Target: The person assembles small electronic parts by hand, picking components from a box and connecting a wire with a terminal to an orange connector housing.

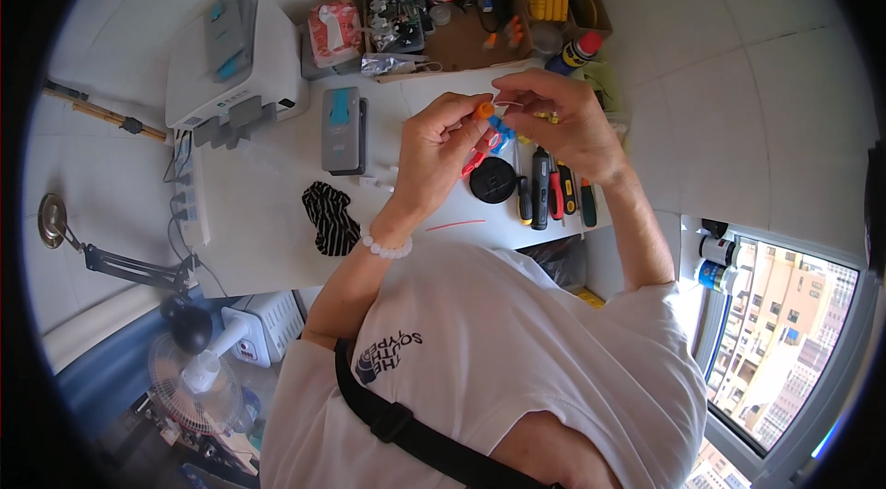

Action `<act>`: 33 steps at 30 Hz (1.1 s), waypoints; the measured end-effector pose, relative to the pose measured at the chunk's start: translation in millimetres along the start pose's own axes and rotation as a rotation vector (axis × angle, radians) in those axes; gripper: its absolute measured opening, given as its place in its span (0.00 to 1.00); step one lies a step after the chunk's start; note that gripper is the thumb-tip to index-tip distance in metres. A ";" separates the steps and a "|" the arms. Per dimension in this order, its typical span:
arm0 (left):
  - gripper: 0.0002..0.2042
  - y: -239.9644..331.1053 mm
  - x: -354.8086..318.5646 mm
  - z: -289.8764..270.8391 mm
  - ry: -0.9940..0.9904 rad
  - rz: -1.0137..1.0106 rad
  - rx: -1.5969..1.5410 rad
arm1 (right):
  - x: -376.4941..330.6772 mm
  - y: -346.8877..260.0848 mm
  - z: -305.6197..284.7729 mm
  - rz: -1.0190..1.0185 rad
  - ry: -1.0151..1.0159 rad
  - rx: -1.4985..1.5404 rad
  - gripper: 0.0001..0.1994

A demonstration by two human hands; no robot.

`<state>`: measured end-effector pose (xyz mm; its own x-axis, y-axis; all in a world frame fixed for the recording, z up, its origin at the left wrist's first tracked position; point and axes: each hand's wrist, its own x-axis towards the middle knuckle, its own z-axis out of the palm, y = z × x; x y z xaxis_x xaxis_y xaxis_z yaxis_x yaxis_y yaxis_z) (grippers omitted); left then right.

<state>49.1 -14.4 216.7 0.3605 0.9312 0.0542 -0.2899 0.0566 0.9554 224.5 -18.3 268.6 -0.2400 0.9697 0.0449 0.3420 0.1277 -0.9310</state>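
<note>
Both my hands are raised over the white table (406, 249). My left hand (434, 143), with a pale bead bracelet on its wrist, pinches a small orange cap-like piece (484, 110) between thumb and fingertips. A thin white wire (506, 103) runs from beside that piece toward my right hand (568, 125). The right fingertips are curled together at the wire, though their exact grip is partly hidden. Below the hands lie blue pieces (501, 133) and a red item (472, 164), both partly covered. A round black lid (493, 181) sits nearer to me.
Several screwdrivers and hand tools (541, 189) lie right of the lid. A red strip (456, 225), striped cloth (330, 218) and grey device (341, 131) are left. Behind stand a white printer (277, 55), tissue pack (334, 32), cardboard box (466, 23) and spray can (574, 53).
</note>
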 end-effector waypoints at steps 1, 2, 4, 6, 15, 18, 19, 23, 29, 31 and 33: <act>0.09 -3.2 2.0 -0.6 -0.007 0.004 0.002 | 3.5 0.1 -0.5 0.005 -0.026 -0.071 0.14; 0.08 -6.2 4.0 -1.4 -0.012 0.008 0.005 | 6.5 -1.0 -0.9 0.008 -0.029 -0.073 0.14; 0.08 -12.8 6.0 -2.4 -0.001 0.015 0.082 | 12.1 -3.2 -2.2 -0.078 -0.126 -0.250 0.13; 0.08 -17.0 7.1 -1.8 0.013 0.025 0.160 | 13.9 0.9 1.0 -0.125 -0.104 -0.279 0.12; 0.11 -42.1 22.3 -5.3 0.109 0.018 0.106 | 39.7 23.8 2.4 -0.256 -0.142 -0.731 0.07; 0.13 -59.3 24.0 -27.3 0.139 0.075 0.339 | 63.3 49.0 -18.2 -0.194 -0.054 -0.758 0.07; 0.11 -70.3 23.2 -38.6 0.152 0.095 0.412 | 71.1 58.6 -26.3 -0.103 -0.031 -0.751 0.06; 0.07 -111.6 10.3 -84.2 0.167 0.088 0.854 | 105.3 112.8 -58.4 -0.106 0.030 -0.831 0.06; 0.05 -154.0 -1.4 -111.7 0.142 -0.124 1.248 | 134.8 176.2 -62.0 -0.126 -0.082 -1.023 0.06; 0.07 -167.1 -1.1 -117.1 0.113 -0.220 1.291 | 142.3 188.3 -55.6 0.017 -0.146 -1.090 0.07; 0.07 -178.4 -1.7 -121.4 0.109 -0.257 1.280 | 148.8 201.1 -51.2 0.047 -0.219 -1.188 0.09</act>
<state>-7.5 17.6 10.9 0.1884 0.9727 -0.1353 0.8399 -0.0882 0.5356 304.0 162.3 106.6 -0.3141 0.9375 -0.1495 0.9487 0.3160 -0.0115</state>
